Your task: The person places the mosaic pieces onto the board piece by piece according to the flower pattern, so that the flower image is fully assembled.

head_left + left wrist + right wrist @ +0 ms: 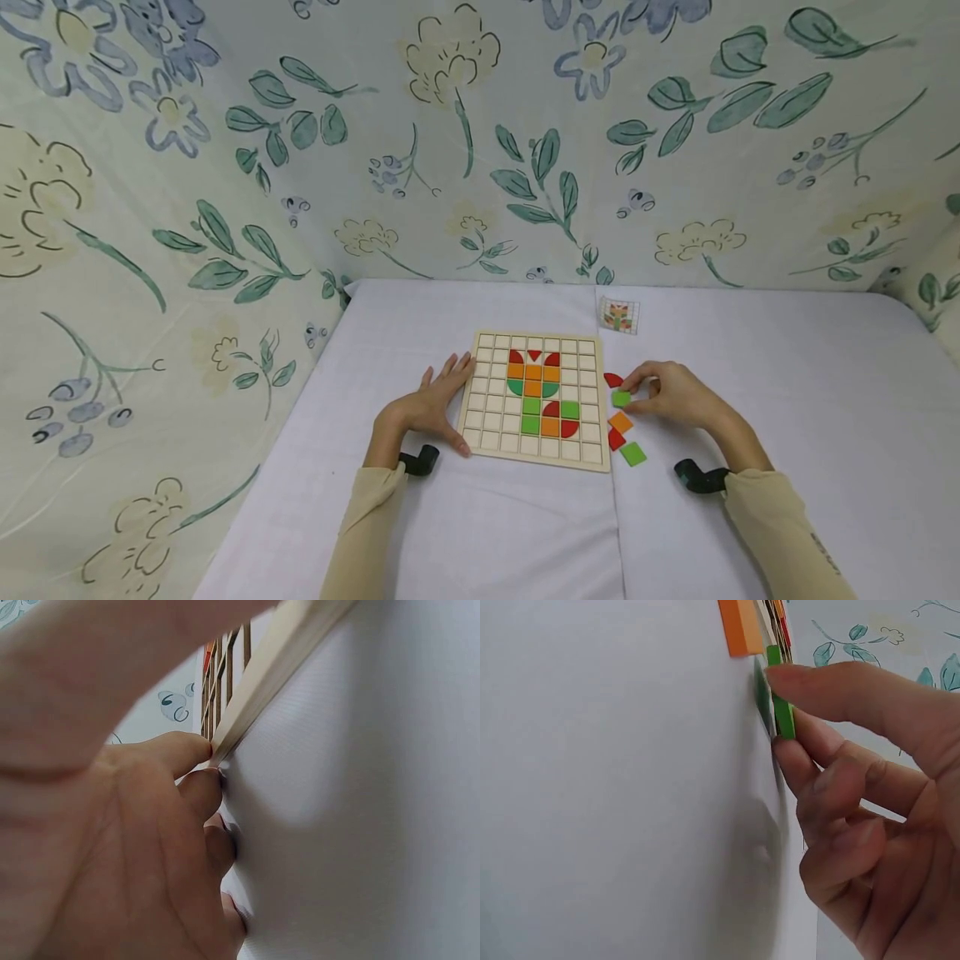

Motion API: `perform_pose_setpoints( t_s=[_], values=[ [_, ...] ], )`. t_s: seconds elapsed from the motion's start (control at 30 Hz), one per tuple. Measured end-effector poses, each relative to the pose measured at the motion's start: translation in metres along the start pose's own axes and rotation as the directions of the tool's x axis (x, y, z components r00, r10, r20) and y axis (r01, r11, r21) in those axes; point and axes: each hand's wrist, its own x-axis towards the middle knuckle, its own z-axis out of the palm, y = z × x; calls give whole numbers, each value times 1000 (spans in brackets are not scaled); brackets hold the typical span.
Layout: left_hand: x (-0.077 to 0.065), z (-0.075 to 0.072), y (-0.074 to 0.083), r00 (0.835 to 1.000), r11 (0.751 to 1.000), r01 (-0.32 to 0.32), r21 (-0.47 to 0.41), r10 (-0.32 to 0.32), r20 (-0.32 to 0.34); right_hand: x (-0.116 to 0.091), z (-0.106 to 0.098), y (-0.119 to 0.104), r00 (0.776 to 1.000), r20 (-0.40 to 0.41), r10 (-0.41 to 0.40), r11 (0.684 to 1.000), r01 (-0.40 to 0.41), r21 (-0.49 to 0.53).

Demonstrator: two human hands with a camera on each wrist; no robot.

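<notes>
A wooden grid board [487, 423] lies on the table, with red, orange and green tiles forming a pattern in its cells. My left hand [429, 407] is spread along its left side; index fingertip and thumb touch the frame. In the left wrist view, the board's pale edge [262, 671] meets that fingertip. Beyond the board's right side, my right hand [681, 398] pinches a green square tile [784, 712] between thumb and fingers. The right wrist view shows this tile held on edge, slightly off the cloth. Its other fingers are curled in.
Near the board's right edge lie a red rounded tile [612, 380], an orange square [621, 422], a red tile [616, 439] and another green square [633, 454]. A small pattern card [619, 317] sits behind, on the white cloth [787, 375]. Floral fabric [480, 167] hangs behind the table.
</notes>
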Motion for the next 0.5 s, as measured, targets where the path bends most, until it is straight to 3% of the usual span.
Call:
perform_pose_setpoints(
  t_s=[0.27,0.5],
  values=[
    [0,0,0,1000,1000,3,-4,-3,-3,-2,-2,-1,999,-17,-28,999,28,24],
    [0,0,-1,1000,1000,2,-6,-2,-2,-2,-1,-1,992,-79,-94,995,92,-28]
  ],
)
